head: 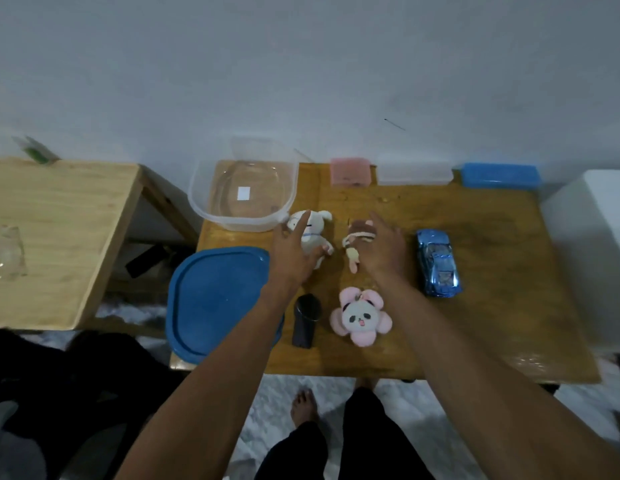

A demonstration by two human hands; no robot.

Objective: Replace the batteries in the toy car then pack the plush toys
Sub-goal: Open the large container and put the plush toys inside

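A white plush rabbit (318, 233) lies under my left hand (294, 251), whose fingers are spread over it with the thumb at its lower side. My right hand (384, 247) is spread flat over a small brown and cream plush (357, 237). Nearer the front edge lies a pink panda-flower plush (360, 317), untouched. The shiny blue toy car (438, 262) stands on its wheels to the right of my right hand. An empty clear plastic container (242, 192) sits behind the rabbit, and its blue lid (215, 299) lies flat at the table's left front.
A black cylindrical object (305, 320) lies between the lid and the panda plush. Pink (350, 171), clear (414, 169) and blue (500, 174) small boxes line the wooden table's (492, 237) back edge by the wall. A lighter wooden table (59, 237) stands to the left.
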